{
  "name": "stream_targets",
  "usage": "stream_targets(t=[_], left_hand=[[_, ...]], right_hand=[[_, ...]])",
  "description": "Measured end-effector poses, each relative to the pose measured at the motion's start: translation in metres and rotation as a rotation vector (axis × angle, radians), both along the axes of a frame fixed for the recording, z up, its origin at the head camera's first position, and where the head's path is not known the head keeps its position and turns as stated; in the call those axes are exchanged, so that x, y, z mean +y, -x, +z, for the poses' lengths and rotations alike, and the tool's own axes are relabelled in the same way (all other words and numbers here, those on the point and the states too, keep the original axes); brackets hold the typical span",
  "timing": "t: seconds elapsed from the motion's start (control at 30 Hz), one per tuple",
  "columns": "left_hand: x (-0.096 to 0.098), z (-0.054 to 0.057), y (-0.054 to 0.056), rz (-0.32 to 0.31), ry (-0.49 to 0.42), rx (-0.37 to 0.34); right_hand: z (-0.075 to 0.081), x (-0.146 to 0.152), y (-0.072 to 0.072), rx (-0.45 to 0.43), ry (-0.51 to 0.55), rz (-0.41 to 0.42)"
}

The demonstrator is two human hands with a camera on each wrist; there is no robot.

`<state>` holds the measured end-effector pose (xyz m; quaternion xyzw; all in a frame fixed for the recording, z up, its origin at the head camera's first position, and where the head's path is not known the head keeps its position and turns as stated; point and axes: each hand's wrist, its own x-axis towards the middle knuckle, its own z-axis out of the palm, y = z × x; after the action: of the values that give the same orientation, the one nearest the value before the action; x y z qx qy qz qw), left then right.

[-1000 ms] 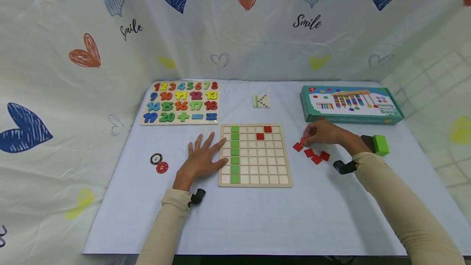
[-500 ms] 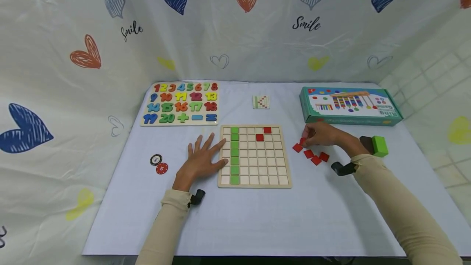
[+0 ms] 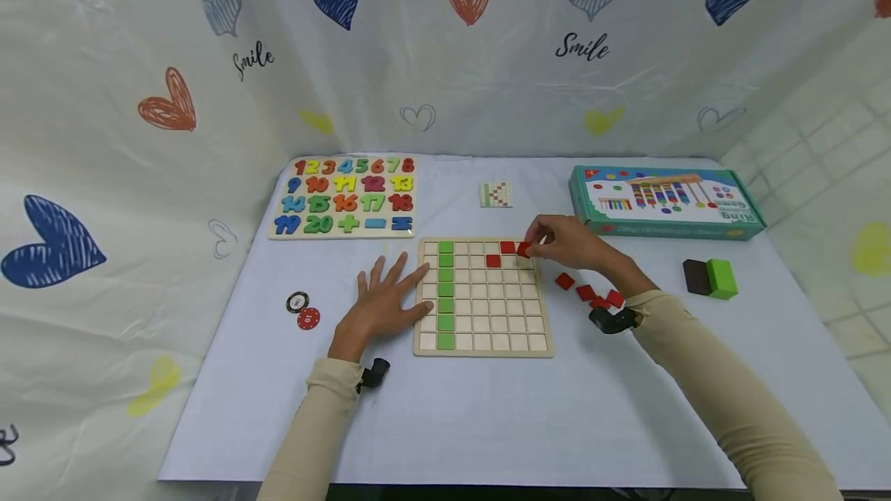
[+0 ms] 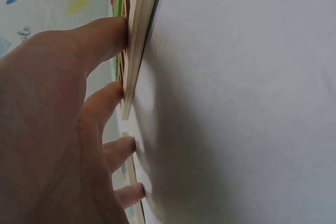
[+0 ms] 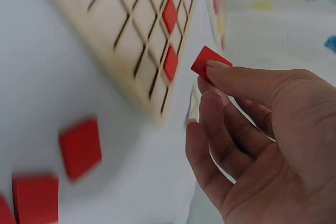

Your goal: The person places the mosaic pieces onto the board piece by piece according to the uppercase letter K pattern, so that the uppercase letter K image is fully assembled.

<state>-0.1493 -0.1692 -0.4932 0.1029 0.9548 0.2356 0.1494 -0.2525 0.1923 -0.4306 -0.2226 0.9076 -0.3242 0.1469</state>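
Placing a red tile [image 3: 524, 250], apparently. Head: R hand [image 3: 572, 243] pinches it over top-right corner of grid board [image 3: 481, 306]; next prob. calls for aligning, then lowering. L wrist: L hand [image 4: 58, 114] spread, touching board (steadying, presumably). R wrist: tile tilted, off board.

The head view looked forward and down over left hand [image 3: 377, 310] and right hand [image 3: 569, 243]; close wrist views faced along each, sharing the board [image 3: 481, 308] nearby.

Red square tile [image 5: 204, 58] above gridded board [image 3: 482, 305]
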Motion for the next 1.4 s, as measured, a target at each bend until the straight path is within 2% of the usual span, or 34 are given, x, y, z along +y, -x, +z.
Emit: stream_targets(t=[0.3, 0.5, 0.63, 0.93, 1.03, 1.2, 1.3, 1.4], left_hand=[[0.0, -0.001, 0.001, 0.0, 0.019, -0.014], [0.001, -0.001, 0.001, 0.001, 0.022, -0.017], [0.0, -0.003, 0.001, -0.002, 0.036, -0.018], [0.0, -0.002, 0.002, -0.005, 0.015, -0.005], [0.0, -0.002, 0.001, -0.005, 0.017, -0.012], [0.001, -0.001, 0.001, -0.002, 0.014, -0.004], [0.001, -0.001, 0.0, 0.001, 0.007, 0.001], [0.0, -0.002, 0.0, 0.003, -0.001, 0.0]], right_hand=[[-0.023, -0.056, -0.011, -0.021, 0.094, 0.084], [-0.044, -0.067, -0.016, -0.05, 0.097, 0.09], [-0.05, -0.069, -0.019, -0.035, 0.099, 0.067], [-0.049, -0.076, -0.026, 0.074, 0.035, 0.075], [-0.045, -0.075, -0.031, 0.089, 0.017, 0.048], [-0.036, -0.066, -0.035, 0.097, 0.076, 0.028], [-0.029, -0.057, -0.033, 0.097, 0.127, 0.016], [-0.02, -0.041, -0.03, 0.097, 0.132, -0.016]])
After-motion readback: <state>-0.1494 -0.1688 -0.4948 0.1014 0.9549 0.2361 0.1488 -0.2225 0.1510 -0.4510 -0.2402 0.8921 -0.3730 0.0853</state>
